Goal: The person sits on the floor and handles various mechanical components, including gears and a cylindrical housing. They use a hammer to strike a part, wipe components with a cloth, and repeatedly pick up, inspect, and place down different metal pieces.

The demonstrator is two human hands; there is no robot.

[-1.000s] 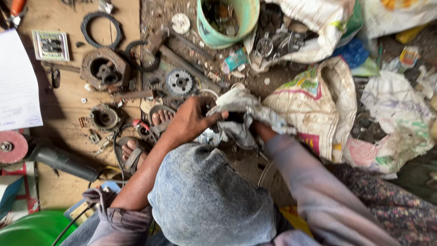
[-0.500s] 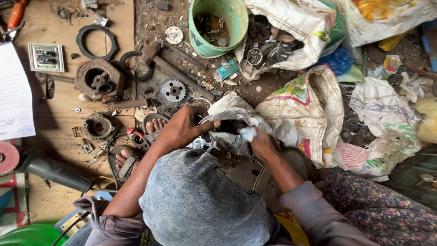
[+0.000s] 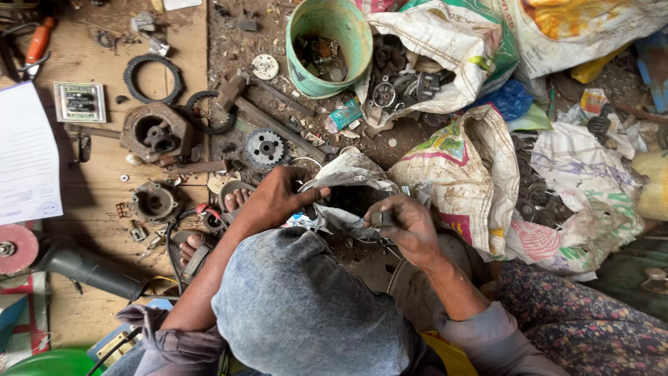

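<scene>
A small crumpled white sack (image 3: 351, 174) lies open on the dirt floor in front of me. My left hand (image 3: 278, 198) grips the left edge of its mouth and holds it open. My right hand (image 3: 407, 226) is just right of the opening, fingers closed on a small dark metal part (image 3: 383, 218). The inside of the sack is dark and its contents are hidden. My grey cap (image 3: 306, 306) covers the lower middle of the view.
A green bucket (image 3: 332, 24) of scrap stands at the back, with several larger sacks (image 3: 459, 174) of metal parts to the right. Gears (image 3: 265, 147), rings and housings (image 3: 154, 132) lie on a wooden board on the left, near an angle grinder (image 3: 76, 264) and a paper sheet (image 3: 24, 153).
My right hand has drawn back from the sack's mouth toward me and now holds a small dark part. My left hand stays on the sack's edge.
</scene>
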